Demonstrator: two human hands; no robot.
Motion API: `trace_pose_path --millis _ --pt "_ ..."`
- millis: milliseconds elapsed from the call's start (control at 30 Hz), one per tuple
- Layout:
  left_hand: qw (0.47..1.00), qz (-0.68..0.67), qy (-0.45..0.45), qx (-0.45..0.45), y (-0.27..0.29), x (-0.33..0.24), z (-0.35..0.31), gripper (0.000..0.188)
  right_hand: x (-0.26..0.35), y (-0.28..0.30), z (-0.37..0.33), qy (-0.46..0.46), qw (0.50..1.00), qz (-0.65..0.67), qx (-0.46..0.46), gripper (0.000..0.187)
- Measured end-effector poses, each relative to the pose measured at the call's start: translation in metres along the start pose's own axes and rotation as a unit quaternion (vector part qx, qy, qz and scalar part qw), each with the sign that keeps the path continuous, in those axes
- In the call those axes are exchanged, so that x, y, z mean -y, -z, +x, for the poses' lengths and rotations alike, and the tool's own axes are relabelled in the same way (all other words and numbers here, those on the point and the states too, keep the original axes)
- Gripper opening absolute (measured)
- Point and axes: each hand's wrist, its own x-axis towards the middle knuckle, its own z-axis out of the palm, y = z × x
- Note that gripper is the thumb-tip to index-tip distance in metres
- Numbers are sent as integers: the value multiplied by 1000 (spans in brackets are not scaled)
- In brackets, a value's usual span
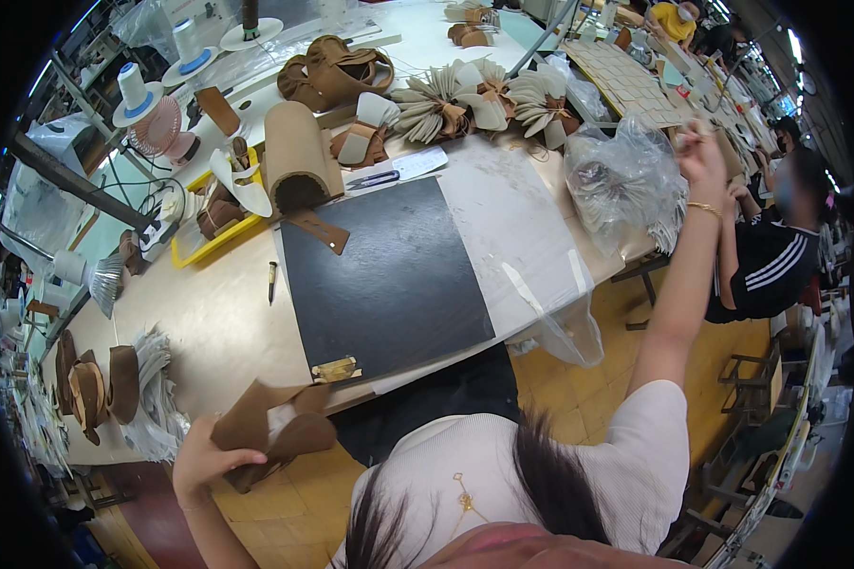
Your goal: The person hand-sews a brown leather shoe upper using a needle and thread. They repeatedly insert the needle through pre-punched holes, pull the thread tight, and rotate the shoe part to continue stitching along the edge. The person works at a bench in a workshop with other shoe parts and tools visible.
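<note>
My left hand [204,460] is closed on a brown leather shoe upper [294,431], off the table's front edge at the lower left. The upper is folded round, and a pale patch shows inside it. My right arm reaches far out to the right. At its end my right hand [700,156] is raised beside a clear plastic bag [617,185], its fingers drawn together; anything in them is too small and blurred to make out. Between my arms lies a black mat [389,275], with a small brown strap piece [321,230] at its far left corner.
A brown padded roll [299,156] and a yellow tray [194,251] stand behind the mat. Bundles of cut pieces [446,104] line the back. A pen [272,283] lies left of the mat; stacked brown pieces [90,394] stand farther left. A person [778,237] sits at the right.
</note>
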Motion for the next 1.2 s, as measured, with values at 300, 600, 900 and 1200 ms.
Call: trace_pose_path --millis 300,600,900,1200 --pt "992 -69 -2 -109 -15 59 -46 42 230 190 77 305 819 -406 -267 15" --pt "996 -46 43 70 -49 23 -63 34 376 268 42 198 955 -217 38 36" --pt "996 31 -43 -78 -82 44 -12 24 304 91 9 530 741 -197 -362 26" --pt "993 52 -66 -86 -78 4 7 35 223 -45 54 691 491 -382 -367 21"
